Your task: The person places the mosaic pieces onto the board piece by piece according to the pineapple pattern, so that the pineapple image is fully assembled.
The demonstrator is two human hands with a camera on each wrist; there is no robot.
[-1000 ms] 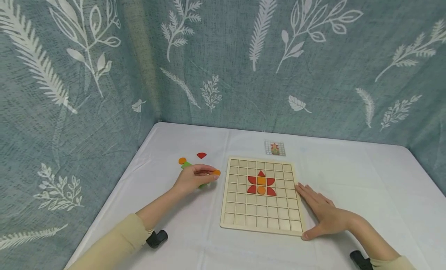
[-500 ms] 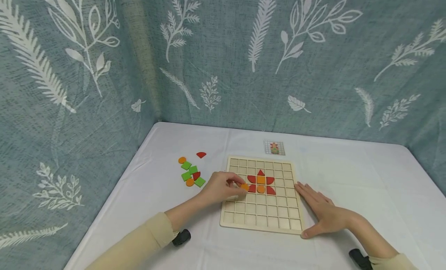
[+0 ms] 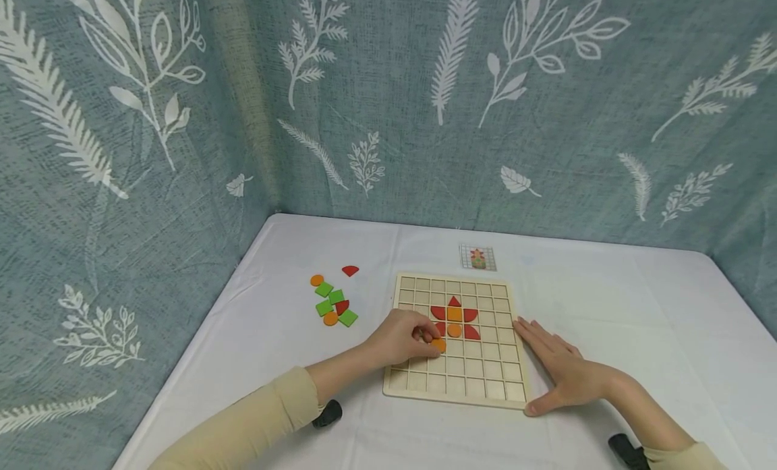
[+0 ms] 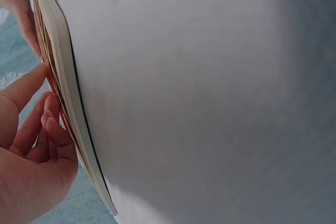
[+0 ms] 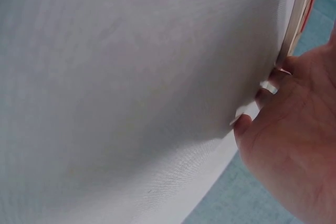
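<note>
- Head view: left hand (image 3: 400, 336) pinches an orange disc (image 3: 440, 346) between thumb and fingers — right over the grid board (image 3: 494, 390); whether disc and board touch, can't tell.
- Just ahead and right of those fingertips, in the board's cells: an orange square (image 3: 454, 314), an orange circle (image 3: 454, 330), red petals (image 3: 471, 332) flanking both, a red triangle (image 3: 454, 301) on top.
- Across the board, right hand (image 3: 564, 375) spread wide, straight fingers at the right edge, thumb at the near corner.
- Left of the left hand and farther out — loose green squares (image 3: 324, 308), red wedges (image 3: 350, 270) and orange rounds (image 3: 330, 318).
- Well beyond both hands: a picture card (image 3: 477, 257).
</note>
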